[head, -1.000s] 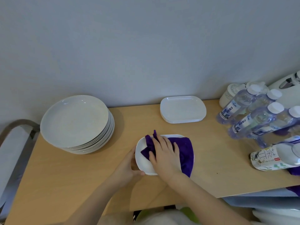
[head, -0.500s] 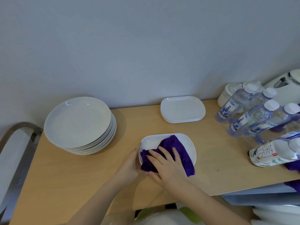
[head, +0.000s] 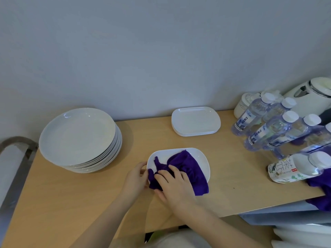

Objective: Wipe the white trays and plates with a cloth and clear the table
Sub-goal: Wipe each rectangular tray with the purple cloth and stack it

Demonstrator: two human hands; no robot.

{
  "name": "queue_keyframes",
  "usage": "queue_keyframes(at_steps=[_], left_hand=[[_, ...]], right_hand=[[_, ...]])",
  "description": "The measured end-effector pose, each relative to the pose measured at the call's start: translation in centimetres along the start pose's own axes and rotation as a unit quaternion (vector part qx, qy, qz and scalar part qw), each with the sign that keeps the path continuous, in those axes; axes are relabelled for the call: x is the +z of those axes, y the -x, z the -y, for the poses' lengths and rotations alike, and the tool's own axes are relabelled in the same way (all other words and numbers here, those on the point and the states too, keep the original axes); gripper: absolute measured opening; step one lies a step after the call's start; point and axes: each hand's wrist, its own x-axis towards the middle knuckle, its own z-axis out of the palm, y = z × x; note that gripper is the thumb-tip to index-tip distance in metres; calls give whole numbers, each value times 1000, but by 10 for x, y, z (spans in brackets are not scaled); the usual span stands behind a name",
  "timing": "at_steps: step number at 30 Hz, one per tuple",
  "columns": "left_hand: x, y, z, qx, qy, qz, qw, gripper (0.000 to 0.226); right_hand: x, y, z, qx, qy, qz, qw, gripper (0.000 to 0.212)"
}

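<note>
A small white rectangular tray lies near the front edge of the wooden table. A purple cloth is bunched on it and hangs over its near right corner. My right hand presses the cloth onto the tray's near left part, fingers spread. My left hand grips the tray's left rim, thumb on top. A stack of white trays sits at the back centre. A stack of round white plates stands at the left.
Several water bottles crowd the right side, with a tea bottle lying in front of them. A white jar and a white kettle stand at the back right. Another purple cloth hangs at the right edge.
My right hand has dragged the cloth from the tray's middle toward its near left corner, baring the far and right parts. The left hand keeps hold of the left rim.
</note>
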Motion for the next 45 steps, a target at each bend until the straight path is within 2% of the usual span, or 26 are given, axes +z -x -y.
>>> queue_keyframes(at_steps=[4, 11, 15, 17, 19, 23, 28, 30, 33, 36, 39, 45], left_hand=[[6, -3, -1, 29, -63, -18, 997, 39], [8, -1, -1, 28, -26, -33, 999, 49], [4, -5, -3, 20, -24, -24, 999, 52], [3, -5, -4, 16, -17, -22, 999, 52], [2, -4, -5, 12, -10, -19, 1000, 50], [2, -6, 0, 21, -19, -10, 1000, 48], [4, -7, 1, 27, -53, -9, 998, 40], [5, -6, -1, 18, -73, -10, 997, 38], [7, 0, 1, 25, -105, -13, 994, 37], [11, 6, 3, 17, -119, -11, 993, 45], [12, 7, 3, 8, -123, -19, 992, 37], [10, 6, 3, -2, -113, -41, 993, 38]], right_hand=[[2, 10, -26, -31, -11, -35, 999, 31], [-2, 20, -77, 16, -28, -53, 998, 36], [0, -9, -75, 125, -94, -39, 987, 28], [3, -26, -70, 193, -133, -13, 972, 31], [7, -38, -62, 219, -137, -7, 966, 34], [9, -50, -43, 193, -141, 11, 971, 36], [14, -53, -5, 67, -108, 43, 991, 40], [14, -47, 5, 51, -99, 53, 992, 41], [11, -38, -1, 22, -55, 13, 998, 36], [10, -35, -14, -19, -42, 31, 998, 32], [8, -33, -24, -5, -24, 52, 998, 33], [-4, -18, -50, 99, -20, 13, 995, 31]])
